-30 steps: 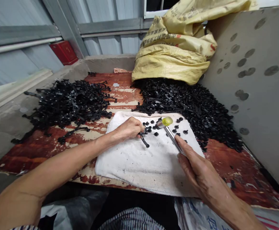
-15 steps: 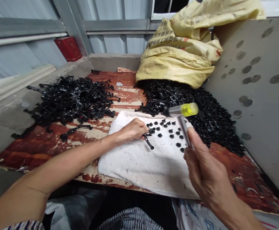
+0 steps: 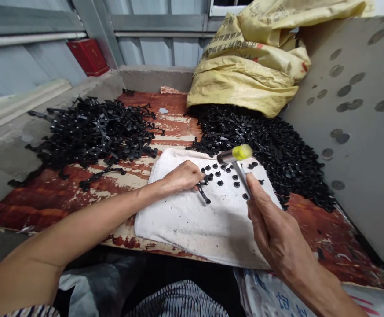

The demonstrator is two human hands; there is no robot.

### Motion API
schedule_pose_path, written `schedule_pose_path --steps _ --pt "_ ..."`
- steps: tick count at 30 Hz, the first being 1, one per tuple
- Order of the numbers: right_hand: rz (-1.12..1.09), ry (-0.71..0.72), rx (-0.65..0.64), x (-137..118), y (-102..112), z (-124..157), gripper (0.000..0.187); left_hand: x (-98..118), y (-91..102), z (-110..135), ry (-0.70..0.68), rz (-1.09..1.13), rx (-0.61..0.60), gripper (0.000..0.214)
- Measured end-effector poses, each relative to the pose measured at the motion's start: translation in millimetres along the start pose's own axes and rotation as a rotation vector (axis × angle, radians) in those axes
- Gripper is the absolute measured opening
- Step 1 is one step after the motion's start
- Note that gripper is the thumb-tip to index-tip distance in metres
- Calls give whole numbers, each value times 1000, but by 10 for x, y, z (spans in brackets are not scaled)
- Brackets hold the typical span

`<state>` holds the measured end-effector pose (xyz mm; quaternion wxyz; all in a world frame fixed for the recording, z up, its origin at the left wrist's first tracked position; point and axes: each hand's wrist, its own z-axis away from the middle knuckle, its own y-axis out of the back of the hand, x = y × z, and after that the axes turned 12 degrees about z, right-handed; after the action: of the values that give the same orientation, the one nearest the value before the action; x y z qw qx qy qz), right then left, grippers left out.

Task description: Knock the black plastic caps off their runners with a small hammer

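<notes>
My right hand [image 3: 271, 220] grips the metal handle of a small mallet [image 3: 241, 153] with a yellow translucent head, which hangs above the far part of the towel. My left hand [image 3: 181, 177] rests on a folded white towel [image 3: 178, 224], its fingertips pinching a black plastic runner [image 3: 204, 193] whose end sticks out towards me. Several small black plastic studs [image 3: 226, 176] lie scattered on the towel just beyond that hand, between the two hands and the mallet.
Two heaps of black plastic parts [image 3: 93, 132] [image 3: 261, 149] flank the towel on a peeling red-painted board [image 3: 46, 207]. A yellow woven sack [image 3: 244, 75] spills the right heap. A grey wall [image 3: 350, 132] rises at right, and a red box [image 3: 88, 57] stands behind.
The mallet has dropped from its raised position towards the studs, after rising from lower down a moment before. My left hand stays on the runner. The view has shifted slightly.
</notes>
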<state>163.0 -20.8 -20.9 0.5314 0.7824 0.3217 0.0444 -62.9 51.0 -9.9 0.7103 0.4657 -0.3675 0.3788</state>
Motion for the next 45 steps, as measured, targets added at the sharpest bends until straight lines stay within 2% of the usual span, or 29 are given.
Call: schedule_pose_path --steps 2,4,6,9,12,14,17,19,20,22,24,27,30,34,38,42,45 --pt "-26 -14 -27 -8 7 -31 54 -17 15 -8 1 -11 -2 27" --pt "-66 -56 -134 -21 34 -83 49 -16 34 7 11 1 -7 26" --pt "-171 -191 -164 -43 74 -152 42 16 43 59 -12 44 -48 25" --pt "-436 -399 -103 -79 99 -262 26 114 15 200 -81 100 -187 25" --pt "-598 -472 -147 -101 44 -326 23 208 -52 345 -127 67 -357 24" --pt "-683 -495 -210 -120 -11 -324 24 232 -99 410 -170 14 -406 23" --pt "-814 -540 -260 -169 -75 -273 23 192 -160 472 -224 -33 -354 22" --pt "-872 -576 -253 -201 -100 -226 23 127 -195 516 -225 36 -241 18" --pt "-891 -597 -236 -211 -109 -202 23 91 -213 542 -213 110 -155 19" --pt "-910 -637 -186 -218 -130 -157 23 30 -255 601 -152 328 20 39" --pt "-917 -672 -130 -215 -159 -122 23 4 -308 656 -39 589 101 52" --pt "-925 -695 -83 -221 -209 -101 24 48 -404 694 150 876 -40 37" --pt "-944 -680 -81 -246 -219 -98 26 144 -470 659 275 953 -135 16" --pt "-952 -668 -93 -235 -119 -17 33 254 -409 531 288 885 -58 4" --pt "-968 -739 5 -131 -30 156 34 289 -271 342 255 747 54 8" --pt "-1077 -802 144 -38 -63 281 30 279 -255 197 291 694 47 12" --pt "-1123 -806 149 -19 -98 319 28 292 -282 176 292 660 49 12"
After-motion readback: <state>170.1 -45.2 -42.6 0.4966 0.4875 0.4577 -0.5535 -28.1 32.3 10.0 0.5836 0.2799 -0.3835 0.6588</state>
